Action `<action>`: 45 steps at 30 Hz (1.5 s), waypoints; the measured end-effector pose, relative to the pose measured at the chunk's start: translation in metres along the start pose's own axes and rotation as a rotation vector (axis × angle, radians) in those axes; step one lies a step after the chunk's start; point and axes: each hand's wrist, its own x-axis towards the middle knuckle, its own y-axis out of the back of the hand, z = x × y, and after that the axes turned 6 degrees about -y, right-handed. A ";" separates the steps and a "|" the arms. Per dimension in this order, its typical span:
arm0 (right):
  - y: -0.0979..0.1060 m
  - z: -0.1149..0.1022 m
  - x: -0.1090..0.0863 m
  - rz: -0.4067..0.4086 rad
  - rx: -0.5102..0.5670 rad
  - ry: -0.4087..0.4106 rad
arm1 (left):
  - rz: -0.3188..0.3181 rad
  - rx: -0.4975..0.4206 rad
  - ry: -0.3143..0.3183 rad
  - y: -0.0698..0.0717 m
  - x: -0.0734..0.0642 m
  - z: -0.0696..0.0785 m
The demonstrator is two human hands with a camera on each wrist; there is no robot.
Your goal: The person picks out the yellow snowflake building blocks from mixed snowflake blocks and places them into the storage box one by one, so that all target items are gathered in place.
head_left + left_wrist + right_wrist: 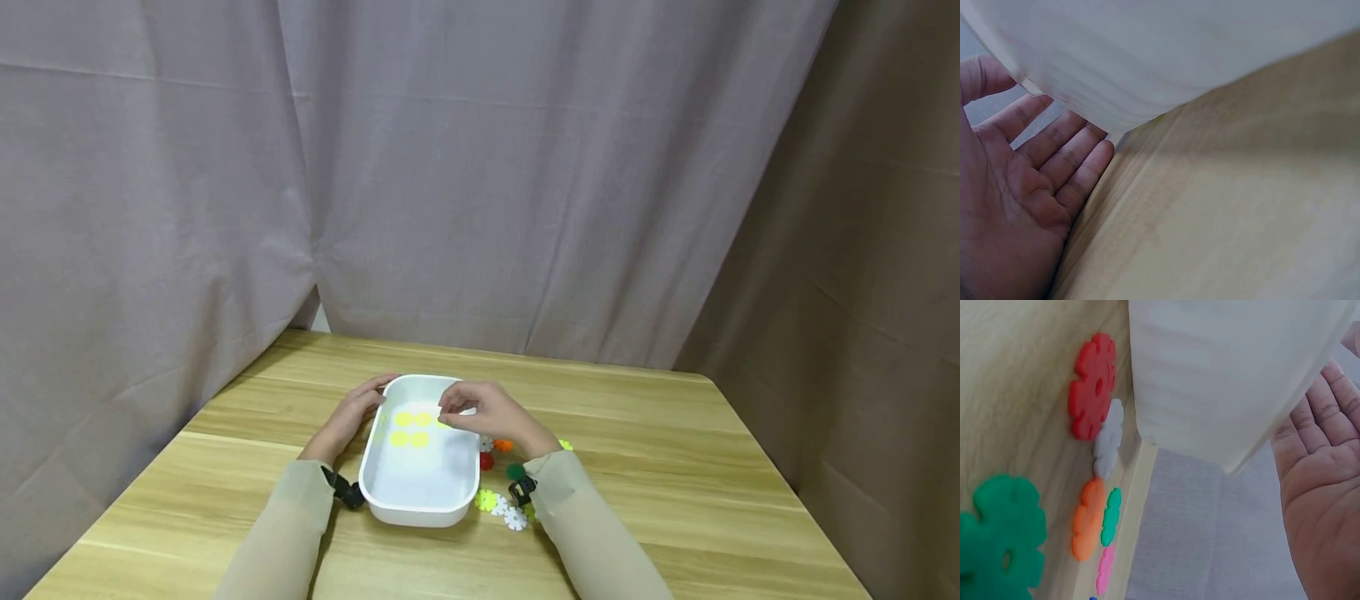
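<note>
A white rectangular plastic tub (pixel 420 505) stands on the wooden table. My left hand (pixel 352 421) holds its left wall, thumb over the rim and fingers along the outside; the left wrist view shows these fingers (pixel 1063 147) against the wall. Inside the tub lie several yellow flower-shaped discs (pixel 419 439) in two rows. My right hand (pixel 483 410) is over the tub's right side, thumb and fingers bent towards each other, with a yellow disc right at the thumb tip. I cannot tell whether it is pinched. In the right wrist view the tub wall partly hides the fingers.
Right of the tub lie loose flower-shaped discs: red (pixel 1092 387), white (pixel 1109 439), orange (pixel 1088 519), green (pixel 1010 537) and pink (pixel 1105 569). Yellow and white ones (pixel 515 518) lie near my right wrist. A grey curtain (pixel 480 208) hangs behind the table.
</note>
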 end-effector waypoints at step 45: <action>0.050 0.021 -0.050 0.068 0.157 -0.002 | -0.009 -0.008 -0.033 -0.002 -0.002 0.004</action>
